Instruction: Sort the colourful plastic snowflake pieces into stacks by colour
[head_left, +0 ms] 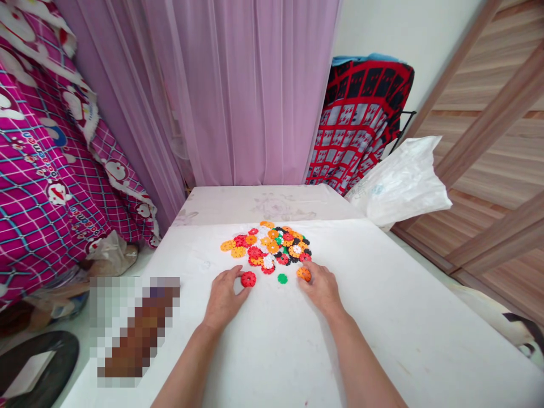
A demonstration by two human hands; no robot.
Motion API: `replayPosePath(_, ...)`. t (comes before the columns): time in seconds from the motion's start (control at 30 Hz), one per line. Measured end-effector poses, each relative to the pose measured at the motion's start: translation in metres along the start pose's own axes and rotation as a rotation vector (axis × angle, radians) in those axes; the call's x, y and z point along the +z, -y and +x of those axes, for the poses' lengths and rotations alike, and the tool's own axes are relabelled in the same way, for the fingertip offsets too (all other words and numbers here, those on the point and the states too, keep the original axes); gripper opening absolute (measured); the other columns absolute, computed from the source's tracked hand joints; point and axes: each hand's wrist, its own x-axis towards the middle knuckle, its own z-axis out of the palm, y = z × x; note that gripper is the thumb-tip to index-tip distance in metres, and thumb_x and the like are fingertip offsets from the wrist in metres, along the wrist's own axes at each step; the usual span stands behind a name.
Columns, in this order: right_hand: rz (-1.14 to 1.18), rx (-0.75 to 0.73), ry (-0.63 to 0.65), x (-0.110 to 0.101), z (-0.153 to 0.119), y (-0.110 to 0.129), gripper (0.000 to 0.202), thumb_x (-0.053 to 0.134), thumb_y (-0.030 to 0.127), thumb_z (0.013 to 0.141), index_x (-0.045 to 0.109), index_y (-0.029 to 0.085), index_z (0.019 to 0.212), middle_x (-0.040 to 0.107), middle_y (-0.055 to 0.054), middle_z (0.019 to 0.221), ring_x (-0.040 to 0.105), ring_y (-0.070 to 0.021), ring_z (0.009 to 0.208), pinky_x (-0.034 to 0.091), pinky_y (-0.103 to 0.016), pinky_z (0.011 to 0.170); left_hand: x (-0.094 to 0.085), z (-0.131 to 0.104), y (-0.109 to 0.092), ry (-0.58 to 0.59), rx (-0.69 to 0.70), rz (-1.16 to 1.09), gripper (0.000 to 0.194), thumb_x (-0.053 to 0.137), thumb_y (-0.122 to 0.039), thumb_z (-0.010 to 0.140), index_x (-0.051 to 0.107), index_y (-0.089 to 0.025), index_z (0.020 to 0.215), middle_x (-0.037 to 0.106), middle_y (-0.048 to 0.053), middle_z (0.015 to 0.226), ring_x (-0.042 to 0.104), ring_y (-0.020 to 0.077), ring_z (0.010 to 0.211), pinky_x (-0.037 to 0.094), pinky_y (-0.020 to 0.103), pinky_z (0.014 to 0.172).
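Observation:
My left hand holds a red notched plastic disc between thumb and fingers, just above or on the white table. Across from it, my right hand grips an orange notched disc at its edge. Between the two hands a small green disc lies flat by itself. Beyond them spreads a heap of interlocking discs in orange, red, white, black and green, many overlapping.
The table has a white cover. A white plastic bag is at its right far corner, near a red-and-black patterned cloth. Purple curtains hang behind. A blurred-out patch covers the left edge.

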Motion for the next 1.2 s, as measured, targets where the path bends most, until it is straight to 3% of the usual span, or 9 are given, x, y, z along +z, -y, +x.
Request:
replayPosePath(0.3,0.001,-0.036,-0.071,0.001,0.000,-0.009,0.028,0.056,0.025,0.078,0.068,0.024,0.103,0.070,-0.004,0.103,0.059,-0.0229,0.093,0.040,-0.034,0.078,0.000,-0.001,0.000,0.004,0.012,-0.008,0.048,0.068,-0.027,0.073,0.059,-0.022,0.120,0.073,0.006,0.105,0.064,0.0235,0.103,0.047,0.043,0.096)
replayPosePath(0.47,0.067,-0.142,-0.179,-0.003,-0.005,0.007,0.022,0.058,0.028,0.080,0.068,0.023,0.099,0.068,-0.005,0.109,0.056,-0.0224,0.099,0.038,-0.034,0.083,-0.001,-0.001,-0.002,0.007,-0.005,-0.001,0.048,0.067,-0.029,0.074,0.059,-0.022,0.120,0.073,0.006,0.104,0.064,0.0234,0.103,0.046,0.043,0.096)
replayPosePath(0.63,0.120,-0.271,-0.071,-0.004,-0.009,0.035,0.016,0.059,0.029,0.082,0.068,0.025,0.094,0.069,-0.003,0.104,0.054,-0.0205,0.101,0.034,-0.033,0.087,0.000,-0.001,-0.005,0.023,0.019,0.008,0.048,0.067,-0.029,0.074,0.059,-0.024,0.121,0.073,0.005,0.105,0.063,0.0235,0.104,0.044,0.043,0.098)
replayPosePath(0.83,0.120,-0.244,0.079,-0.006,-0.009,0.045,0.012,0.059,0.024,0.082,0.070,0.026,0.085,0.071,0.000,0.096,0.053,-0.0188,0.097,0.032,-0.032,0.084,0.001,-0.002,-0.008,0.058,0.058,-0.004,0.050,0.067,-0.029,0.074,0.058,-0.024,0.123,0.073,0.005,0.106,0.061,0.0245,0.105,0.042,0.046,0.100)
replayPosePath(1.2,0.128,-0.215,0.044,-0.004,-0.004,0.051,0.014,0.056,0.023,0.084,0.070,0.024,0.082,0.070,-0.001,0.097,0.054,-0.0186,0.095,0.033,-0.031,0.084,0.001,-0.002,-0.012,0.108,0.090,-0.024,0.052,0.067,-0.029,0.076,0.056,-0.025,0.126,0.072,0.004,0.107,0.060,0.0229,0.109,0.033,0.049,0.109)
